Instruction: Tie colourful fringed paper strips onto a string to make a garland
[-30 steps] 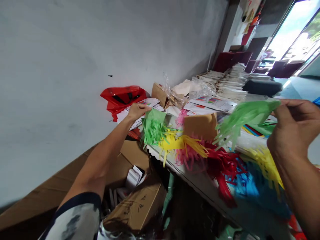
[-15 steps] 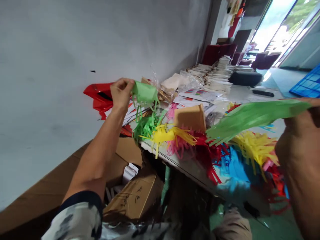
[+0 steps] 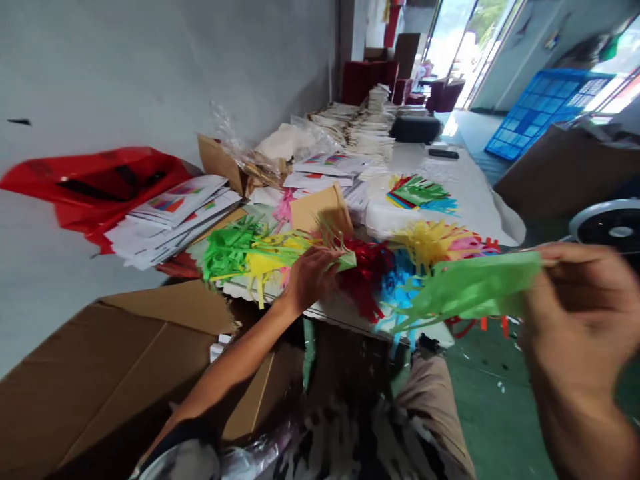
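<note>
i have the right hand [image 3: 583, 307] pinching the flat end of a green fringed paper [image 3: 475, 288] between thumb and fingers; the paper hangs out sideways, right of the tan carton [image 3: 323, 208] and nearer me. the left hand [image 3: 313, 277], just in front of the carton, is closed on a pale green fringed piece [image 3: 346, 261], with strands poking out past the fingers. from my feed i cannot tell whether those strands touch the carton.

left of the carton, along the edge of the white table [image 3: 483, 197], i get a yellow fringe [image 3: 259, 268] and a bright green fringe [image 3: 227, 253], then printed sheets [image 3: 173, 207] and a red bag [image 3: 105, 180]. right of it lie a red fringe [image 3: 369, 270], a blue fringe [image 3: 399, 270] and a paler yellow fringe [image 3: 425, 240], with a multicolored stack [image 3: 420, 191] behind them. beyond the carton i see white paper piles [image 3: 370, 130]; far off to its right, a blue crate [image 3: 543, 110]. a big cardboard box [image 3: 125, 373] gapes below and left of it.
</note>
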